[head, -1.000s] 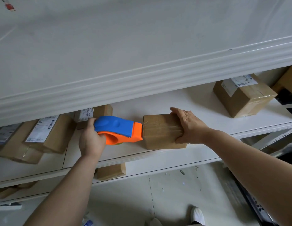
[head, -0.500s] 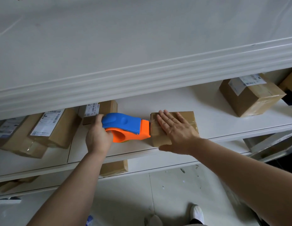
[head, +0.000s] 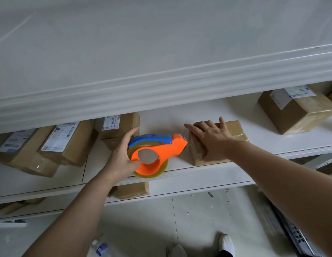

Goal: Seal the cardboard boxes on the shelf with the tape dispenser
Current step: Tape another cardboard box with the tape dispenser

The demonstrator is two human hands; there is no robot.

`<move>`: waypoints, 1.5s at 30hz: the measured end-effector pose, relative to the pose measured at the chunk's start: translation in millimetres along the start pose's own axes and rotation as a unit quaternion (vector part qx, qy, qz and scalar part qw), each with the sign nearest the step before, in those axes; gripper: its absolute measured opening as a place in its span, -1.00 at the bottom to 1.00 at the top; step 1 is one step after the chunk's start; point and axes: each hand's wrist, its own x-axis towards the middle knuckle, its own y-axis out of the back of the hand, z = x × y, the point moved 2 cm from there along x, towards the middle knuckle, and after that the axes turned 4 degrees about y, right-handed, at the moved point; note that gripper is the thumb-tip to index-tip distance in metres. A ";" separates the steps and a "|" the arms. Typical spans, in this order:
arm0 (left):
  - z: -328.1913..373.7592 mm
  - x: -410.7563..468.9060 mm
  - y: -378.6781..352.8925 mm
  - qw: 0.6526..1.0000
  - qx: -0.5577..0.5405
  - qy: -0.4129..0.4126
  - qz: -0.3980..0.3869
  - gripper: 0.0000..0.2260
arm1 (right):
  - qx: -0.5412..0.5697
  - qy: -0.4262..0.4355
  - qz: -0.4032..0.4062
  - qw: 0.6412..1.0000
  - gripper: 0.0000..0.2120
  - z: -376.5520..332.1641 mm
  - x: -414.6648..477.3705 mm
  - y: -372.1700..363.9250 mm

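Head view: left hand point(head: 122, 158) grips the orange-and-blue tape dispenser point(head: 161, 147), fingers curled over its back, thumb by the roll core, side face turned up to camera, clear tape roll point(head: 162, 168) showing at the bottom. Dispenser nose sits at the left end of the small cardboard box point(head: 235, 128), touching or just beside, can't tell. Right hand point(head: 212, 140) lies flat on that box's top, fingers straight and spread, gripping nothing. Box sits near the front edge of the white shelf point(head: 161, 119). Labelled boxes point(head: 68, 143) crowd the left, one labelled box point(head: 298, 115) well apart on the right. Another box point(head: 132, 191) on the tier below. Bottle point(head: 101, 248) and white shoes point(head: 226, 244) on the floor.
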 end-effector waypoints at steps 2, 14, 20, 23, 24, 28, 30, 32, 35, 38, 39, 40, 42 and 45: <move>5.8 -0.4 1.6 0.999 -0.005 -0.026 -0.021 -0.11 | 0.008 0.010 -0.024 1.000 0.07 4.8 1.6 -1.2; -14.3 10.4 6.9 0.989 0.106 -0.105 0.002 -0.20 | 0.014 0.014 -0.043 0.999 0.14 10.2 8.3 -2.0; 21.5 14.8 10.2 0.962 0.211 -0.167 0.049 -0.26 | 0.018 0.015 -0.031 0.999 0.10 9.4 7.4 -4.3; 58.6 17.0 -1.6 0.932 0.322 -0.151 0.075 -0.35 | 0.021 0.015 -0.029 0.999 0.05 7.9 6.1 -2.9; 69.8 20.1 -9.5 0.921 0.348 -0.154 0.081 -0.37 | 0.024 0.014 -0.028 0.999 0.03 7.2 5.6 -2.1; 87.5 30.4 -40.2 0.882 0.438 -0.164 0.053 -0.42 | 0.036 0.008 -0.029 0.999 0.04 8.3 2.1 0.6; 76.4 31.0 -35.1 0.880 0.455 -0.128 0.040 -0.41 | 0.033 0.007 -0.022 0.999 0.06 10.6 1.2 -0.7; 67.2 29.5 -20.8 0.912 0.388 -0.093 0.095 -0.37 | 0.039 0.006 -0.023 0.999 0.04 12.0 0.8 -1.2; 60.5 36.7 -16.0 0.941 0.271 -0.070 0.189 -0.36 | 0.040 0.005 -0.025 0.999 0.03 10.3 -0.8 0.5; 55.0 52.8 -39.1 0.953 0.214 -0.064 0.204 -0.28 | 0.045 -0.003 -0.011 0.999 -0.05 8.8 -4.4 2.3; 52.2 55.5 -50.2 0.954 0.217 -0.072 0.196 -0.26 | 0.049 -0.004 -0.009 0.999 -0.06 8.6 -4.6 2.2; 48.1 56.6 -61.6 0.951 0.230 -0.088 0.190 -0.25 | 0.047 -0.006 -0.012 0.999 -0.04 8.7 -4.0 2.0; 37.9 51.8 -84.6 0.931 0.284 -0.133 0.185 -0.21 | 0.047 -0.004 -0.022 0.999 -0.02 10.1 -2.0 1.4; 18.7 40.4 -107.9 0.894 0.366 -0.175 0.193 -0.19 | 0.078 0.007 -0.002 0.997 -0.15 15.5 -1.4 -0.6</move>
